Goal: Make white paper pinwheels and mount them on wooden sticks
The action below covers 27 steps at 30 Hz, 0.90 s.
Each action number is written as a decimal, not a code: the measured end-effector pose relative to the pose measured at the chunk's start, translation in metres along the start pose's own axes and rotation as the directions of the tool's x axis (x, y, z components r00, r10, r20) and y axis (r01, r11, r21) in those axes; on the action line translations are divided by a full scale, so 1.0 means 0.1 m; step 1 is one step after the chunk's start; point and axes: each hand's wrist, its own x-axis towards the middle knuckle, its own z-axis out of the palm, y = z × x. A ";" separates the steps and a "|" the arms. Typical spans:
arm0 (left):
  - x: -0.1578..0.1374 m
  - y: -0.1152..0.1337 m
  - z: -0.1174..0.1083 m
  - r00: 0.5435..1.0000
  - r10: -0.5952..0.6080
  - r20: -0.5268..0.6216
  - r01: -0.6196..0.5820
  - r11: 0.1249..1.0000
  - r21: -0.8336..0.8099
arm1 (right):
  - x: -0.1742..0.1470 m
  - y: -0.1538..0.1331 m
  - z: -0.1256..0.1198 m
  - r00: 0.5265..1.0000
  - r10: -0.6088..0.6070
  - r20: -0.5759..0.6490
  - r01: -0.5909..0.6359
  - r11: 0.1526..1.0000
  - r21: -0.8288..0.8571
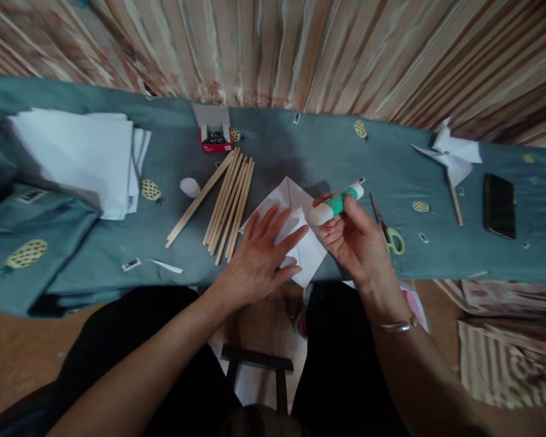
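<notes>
My left hand (261, 255) lies with fingers spread across a white paper square (313, 252) that has creases and cuts running in from its corners. Part of the paper is hidden under that hand. Above the paper's right side, my right hand (352, 237) is closed round a green and white glue stick (335, 205), its white end tilted down to the left. A white cap (190, 187) lies apart, left of the wooden sticks (230, 203). Scissors with green handles (390, 233) rest just right of my right hand.
A stack of white paper (82, 158) is at the left. Behind the sticks stands an open red box (216, 138) of small dark pieces. To the right lie a paper pinwheel on a stick (457, 155) and a black phone-like object (499, 206). A striped curtain (273, 48) hangs behind the table.
</notes>
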 end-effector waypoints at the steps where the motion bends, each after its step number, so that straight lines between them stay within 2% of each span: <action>1: 0.00 0.00 -0.04 1.000 0.002 -0.022 -0.002 1.000 0.004 | 0.00 0.00 0.01 1.000 0.006 0.015 -0.007 0.999 0.046; 4: -0.02 -0.07 -0.18 0.989 -0.008 -0.149 0.017 0.998 0.059 | -0.01 0.02 0.04 0.999 0.005 0.045 -0.012 0.988 0.156; 7: -0.06 -0.24 -0.36 0.945 -0.056 -0.322 0.094 0.990 0.103 | -0.02 0.03 0.07 0.998 0.017 0.068 -0.032 0.975 0.222; 9: -0.09 -0.39 -0.50 0.895 -0.123 -0.430 0.181 0.979 0.097 | -0.02 0.03 0.08 0.997 0.028 0.071 -0.043 0.971 0.234; 11: -0.14 -0.54 -0.62 0.812 -0.215 -0.543 0.289 0.956 0.054 | -0.02 0.03 0.08 0.997 0.034 0.066 -0.050 0.968 0.245; 13: -0.18 -0.70 -0.72 0.746 -0.341 -0.572 0.420 0.907 0.007 | -0.01 0.03 0.09 0.996 0.052 0.074 -0.071 0.956 0.284; 14: -0.19 -0.77 -0.75 0.731 -0.380 -0.567 0.462 0.887 0.002 | 0.00 0.03 0.10 0.995 0.062 0.083 -0.085 0.948 0.307; 16: -0.22 -0.89 -0.78 0.735 -0.440 -0.515 0.505 0.863 -0.017 | 0.01 0.03 0.12 0.992 0.070 0.102 -0.100 0.940 0.328; 19: -0.24 -1.01 -0.76 0.749 -0.501 -0.433 0.505 0.855 -0.115 | 0.02 0.02 0.14 0.992 0.062 0.114 -0.094 0.949 0.302; 21: -0.24 -1.03 -0.76 0.732 -0.540 -0.416 0.518 0.837 -0.176 | 0.02 0.02 0.15 0.991 0.070 0.117 -0.102 0.949 0.298; 23: -0.21 -0.99 -0.79 0.672 -0.573 -0.470 0.532 0.814 -0.231 | 0.01 0.01 0.16 0.990 0.081 0.114 -0.114 0.940 0.323; 25: -0.16 -0.89 -0.83 0.576 -0.593 -0.563 0.491 0.801 -0.342 | -0.01 0.01 0.15 0.989 0.089 0.120 -0.126 0.926 0.355; 26: -0.13 -0.82 -0.84 0.530 -0.607 -0.592 0.435 0.794 -0.425 | -0.02 0.01 0.14 0.987 0.090 0.131 -0.132 0.921 0.366; 27: -0.10 -0.73 -0.85 0.500 -0.631 -0.594 0.326 0.772 -0.546 | -0.03 0.00 0.14 0.985 0.091 0.146 -0.140 0.917 0.375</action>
